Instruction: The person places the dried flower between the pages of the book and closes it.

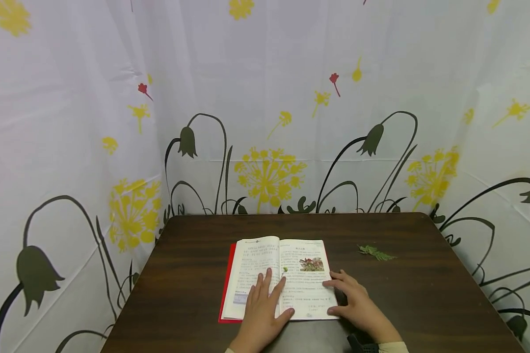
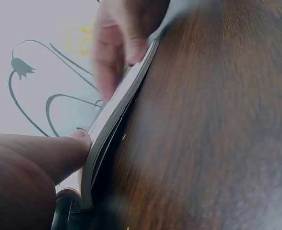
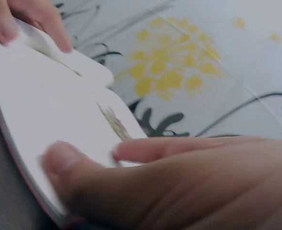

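An open book (image 1: 306,294) with printed pages and a red cover lies on the dark wooden table. My left hand (image 1: 262,311) rests on it near the centre fold, fingers extended and thumb on the lower part of the right page. At the right edge, my right hand (image 1: 357,304) touches the page with its thumb and index finger spread apart. A small green sprig (image 1: 284,269) lies by the fold, just above the left fingertips. In the right wrist view, the right thumb and index finger lie over the bright page (image 3: 59,105).
A green fern leaf (image 1: 375,252) lies on the table (image 1: 194,264) to the right of the book. Behind the table hangs a white curtain (image 1: 265,88) with flower prints. A dark band (image 1: 362,345) is around the right wrist.
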{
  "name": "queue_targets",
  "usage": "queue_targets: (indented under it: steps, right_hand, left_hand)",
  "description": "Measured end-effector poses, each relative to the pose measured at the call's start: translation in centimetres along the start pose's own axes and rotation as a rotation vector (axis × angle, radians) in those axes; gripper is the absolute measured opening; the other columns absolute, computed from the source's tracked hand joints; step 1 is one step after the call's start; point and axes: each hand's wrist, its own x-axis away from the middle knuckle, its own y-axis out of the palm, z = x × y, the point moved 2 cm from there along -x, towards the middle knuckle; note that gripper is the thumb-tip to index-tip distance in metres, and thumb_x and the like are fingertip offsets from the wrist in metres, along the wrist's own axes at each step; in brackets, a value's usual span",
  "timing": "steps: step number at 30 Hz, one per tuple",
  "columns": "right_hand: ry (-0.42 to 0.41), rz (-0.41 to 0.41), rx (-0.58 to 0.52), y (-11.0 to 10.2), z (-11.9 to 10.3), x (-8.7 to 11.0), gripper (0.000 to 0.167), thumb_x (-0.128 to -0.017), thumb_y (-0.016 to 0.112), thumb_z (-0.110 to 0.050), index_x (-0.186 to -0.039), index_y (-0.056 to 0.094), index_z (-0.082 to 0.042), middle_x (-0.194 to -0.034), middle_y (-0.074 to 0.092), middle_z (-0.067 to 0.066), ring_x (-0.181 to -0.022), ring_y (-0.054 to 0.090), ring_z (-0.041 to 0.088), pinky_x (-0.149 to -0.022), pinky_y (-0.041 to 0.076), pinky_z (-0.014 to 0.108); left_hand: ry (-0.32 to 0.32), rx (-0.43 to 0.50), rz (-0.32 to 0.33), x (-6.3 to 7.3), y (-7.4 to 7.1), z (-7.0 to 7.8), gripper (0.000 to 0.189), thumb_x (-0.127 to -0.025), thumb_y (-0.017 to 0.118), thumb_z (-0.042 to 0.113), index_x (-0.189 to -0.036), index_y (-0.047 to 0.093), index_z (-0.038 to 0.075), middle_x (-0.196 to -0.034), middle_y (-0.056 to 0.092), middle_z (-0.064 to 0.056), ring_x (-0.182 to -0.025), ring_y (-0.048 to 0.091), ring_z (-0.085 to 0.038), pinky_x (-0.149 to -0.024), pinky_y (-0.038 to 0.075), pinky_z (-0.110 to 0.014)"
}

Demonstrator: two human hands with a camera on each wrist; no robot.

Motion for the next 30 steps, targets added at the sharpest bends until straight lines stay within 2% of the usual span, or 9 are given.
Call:
queue_targets:
  steps: [4,9,12,16,20,24,30]
  right_hand:
    - [-0.013,-0.119,-0.016,-0.7,0.5,0.4,0.067,-0.085,0.093,-0.031,-0.147,0.067,-0.026,-0.172,0.044,0.017,-0.163,0.023,0.057,-0.116,0.022,0.089]
    - [0.000,-0.177,-0.084,-1.2,0.4,0.4,0.071,-0.084,0.093,-0.026,-0.150,0.065,-0.022,-0.175,0.037,0.020,-0.165,0.015,0.058,-0.119,0.014,0.089]
    - [0.021,-0.203,-0.102,-1.3,0.6,0.6,0.073,-0.085,0.093,-0.025,-0.152,0.064,-0.021,-0.177,0.034,0.021,-0.165,0.011,0.058,-0.119,0.013,0.089]
    - [0.022,-0.210,-0.119,-1.4,0.8,0.5,0.071,-0.086,0.092,-0.025,-0.152,0.064,-0.021,-0.177,0.033,0.021,-0.166,0.009,0.059,-0.122,0.008,0.088]
    - [0.025,-0.198,-0.141,-1.5,0.7,0.2,0.065,-0.088,0.090,-0.020,-0.149,0.066,-0.022,-0.177,0.034,0.021,-0.166,0.008,0.058,-0.123,0.003,0.086]
    - [0.042,-0.190,-0.143,-1.5,0.7,0.2,0.062,-0.088,0.089,-0.018,-0.146,0.068,-0.024,-0.176,0.036,0.020,-0.166,0.009,0.057,-0.122,0.007,0.088]
    - [0.070,-0.179,-0.139,-1.2,1.0,0.4,0.060,-0.086,0.090,-0.016,-0.142,0.071,-0.027,-0.176,0.037,0.017,-0.166,0.011,0.057,-0.121,0.012,0.088]
  left_hand:
    - [-0.009,0.001,-0.004,-0.1,0.1,-0.2,0.078,-0.096,0.078,0.050,-0.163,0.051,0.019,-0.178,0.028,-0.024,-0.165,0.024,-0.053,-0.125,0.026,-0.077]
    - [0.001,0.002,0.010,-0.3,0.3,-0.3,0.080,-0.096,0.078,0.049,-0.163,0.051,0.016,-0.178,0.029,-0.024,-0.164,0.024,-0.053,-0.125,0.026,-0.078]
    - [-0.011,0.011,-0.007,-0.3,0.4,-0.2,0.082,-0.096,0.078,0.049,-0.164,0.049,0.013,-0.179,0.028,-0.023,-0.165,0.023,-0.053,-0.126,0.024,-0.077]
    - [-0.034,0.011,-0.023,-0.4,0.4,-0.1,0.084,-0.097,0.078,0.049,-0.166,0.046,0.013,-0.180,0.025,-0.021,-0.167,0.020,-0.051,-0.128,0.022,-0.076]
    - [-0.027,0.000,-0.014,-0.5,0.3,0.0,0.086,-0.097,0.078,0.048,-0.167,0.044,0.012,-0.181,0.024,-0.022,-0.167,0.019,-0.051,-0.128,0.022,-0.076]
    - [-0.018,-0.001,-0.005,-0.5,0.3,-0.1,0.087,-0.096,0.079,0.047,-0.166,0.044,0.009,-0.180,0.025,-0.023,-0.166,0.021,-0.052,-0.127,0.023,-0.077]
    - [-0.034,0.005,-0.028,-0.4,0.5,-0.2,0.086,-0.097,0.077,0.049,-0.167,0.044,0.010,-0.181,0.024,-0.022,-0.167,0.019,-0.050,-0.128,0.021,-0.076]
